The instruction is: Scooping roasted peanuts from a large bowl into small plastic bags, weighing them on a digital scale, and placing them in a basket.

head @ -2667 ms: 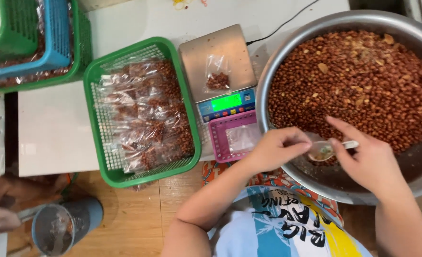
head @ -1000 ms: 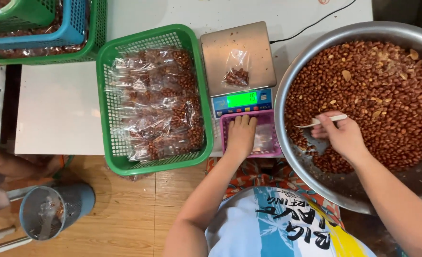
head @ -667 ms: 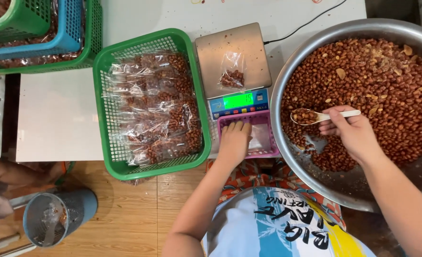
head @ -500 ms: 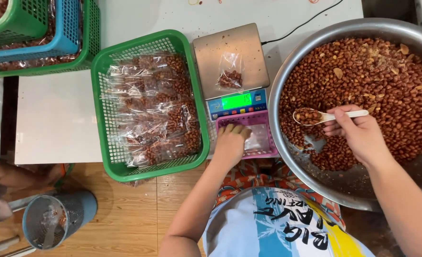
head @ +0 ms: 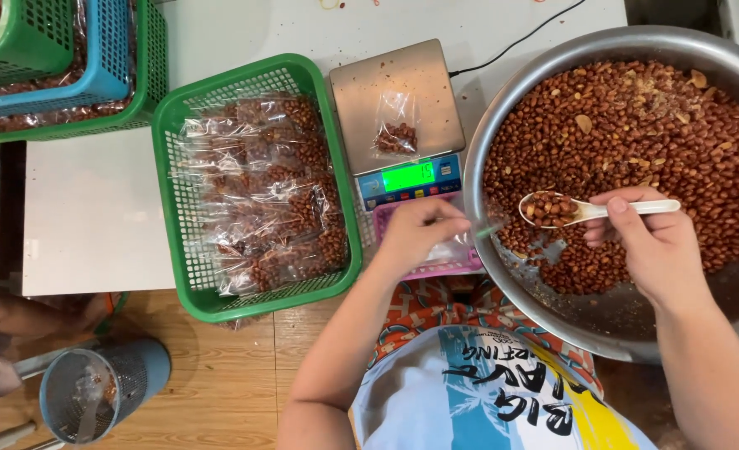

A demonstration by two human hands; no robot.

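Mid-fill: our right hand (head: 657, 250) pinches spoon (head: 590, 208) w/ peanuts over bowl (head: 503, 125), frame right. Left hand (head: 415, 233), fingers curled on pink tray (head: 461, 265). Next: tip into bag (head: 396, 127) on scale (head: 361, 92), top centre.

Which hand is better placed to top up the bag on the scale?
Right. The right hand holds the spoon loaded with peanuts, over the bowl beside the scale. The left hand rests on the pink tray, holding no tool.
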